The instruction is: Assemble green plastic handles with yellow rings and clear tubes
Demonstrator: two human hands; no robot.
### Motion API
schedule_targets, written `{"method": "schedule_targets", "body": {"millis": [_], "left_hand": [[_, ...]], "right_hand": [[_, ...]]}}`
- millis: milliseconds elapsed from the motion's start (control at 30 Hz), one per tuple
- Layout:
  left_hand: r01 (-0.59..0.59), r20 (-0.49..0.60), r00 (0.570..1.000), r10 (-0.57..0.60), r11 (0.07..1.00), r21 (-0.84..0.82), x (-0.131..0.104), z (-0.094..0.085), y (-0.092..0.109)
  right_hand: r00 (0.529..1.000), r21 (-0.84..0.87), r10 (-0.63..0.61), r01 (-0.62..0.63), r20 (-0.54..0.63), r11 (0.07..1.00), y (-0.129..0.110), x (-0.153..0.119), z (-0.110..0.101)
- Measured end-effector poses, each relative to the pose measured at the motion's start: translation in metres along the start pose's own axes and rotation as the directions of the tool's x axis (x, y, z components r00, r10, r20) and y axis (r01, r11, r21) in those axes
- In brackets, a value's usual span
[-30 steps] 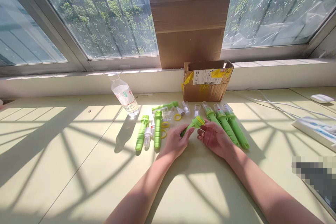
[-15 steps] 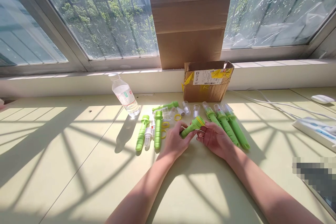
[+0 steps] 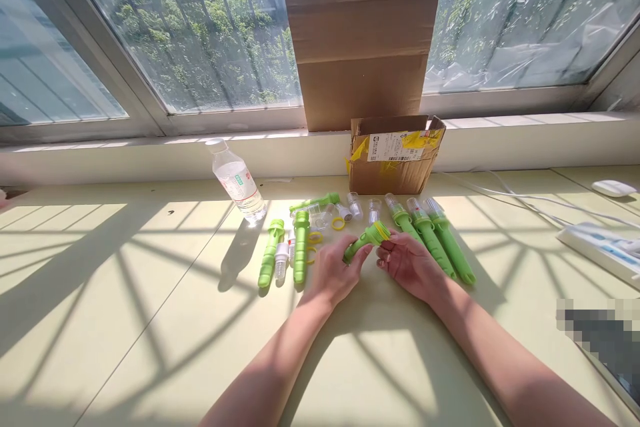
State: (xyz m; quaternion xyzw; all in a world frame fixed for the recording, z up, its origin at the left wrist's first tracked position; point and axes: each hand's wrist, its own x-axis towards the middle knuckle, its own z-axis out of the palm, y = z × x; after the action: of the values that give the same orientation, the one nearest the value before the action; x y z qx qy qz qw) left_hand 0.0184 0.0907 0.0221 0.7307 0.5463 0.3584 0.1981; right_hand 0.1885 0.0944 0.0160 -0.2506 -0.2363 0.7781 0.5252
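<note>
My left hand [image 3: 336, 268] is closed around a green flashlight-shaped plastic tube [image 3: 364, 240], its wider threaded end tilted up to the right. A yellow ring [image 3: 383, 230] sits around that end. My right hand [image 3: 407, 263] has its fingertips pinched at the ring's edge, the other fingers loosely curled below. Left of my hands lie two green tubes [image 3: 301, 247] and a small clear piece with a white cap [image 3: 281, 262]. Several loose yellow rings [image 3: 338, 223] and clear caps [image 3: 354, 205] lie beyond my left hand. Three green tubes with clear tops [image 3: 434, 240] lie to the right.
A water bottle [image 3: 237, 181] stands at the back left. An open cardboard box [image 3: 396, 163] is against the sill. Cables [image 3: 530, 197], a white power strip [image 3: 603, 252] and a white mouse-like object [image 3: 614, 188] lie at the right. A pixelated dark object [image 3: 605, 340] sits at the lower right.
Hardly anything differs. My right hand's fingers have shifted very slightly at the yellow ring, while my left hand keeps its hold on the green tube.
</note>
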Motion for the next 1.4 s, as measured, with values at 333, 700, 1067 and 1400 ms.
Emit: {"method": "schedule_targets", "body": {"millis": [333,700,1067,1400], "left_hand": [[-0.028,0.054,0.998,0.033,0.995,-0.098,0.0009,-0.0029,-0.0022],[0.032,0.086,0.996,-0.016,0.982,-0.188,0.0012,-0.0005,-0.0005],[-0.077,-0.071,0.995,0.076,0.997,-0.005,0.0008,0.0043,-0.0043],[-0.053,0.049,0.997,0.057,0.996,-0.075,0.0008,-0.0011,-0.0007]], "right_hand": [[0.999,-0.023,-0.003,0.004,0.039,1.000,0.0017,0.0003,-0.0027],[0.999,-0.034,0.000,0.001,0.047,0.999,0.0013,0.0011,-0.0021],[1.000,0.023,-0.003,0.003,0.001,1.000,0.0003,0.0018,-0.0025],[1.000,0.005,-0.003,0.003,-0.011,1.000,0.0003,0.0013,-0.0029]]}}
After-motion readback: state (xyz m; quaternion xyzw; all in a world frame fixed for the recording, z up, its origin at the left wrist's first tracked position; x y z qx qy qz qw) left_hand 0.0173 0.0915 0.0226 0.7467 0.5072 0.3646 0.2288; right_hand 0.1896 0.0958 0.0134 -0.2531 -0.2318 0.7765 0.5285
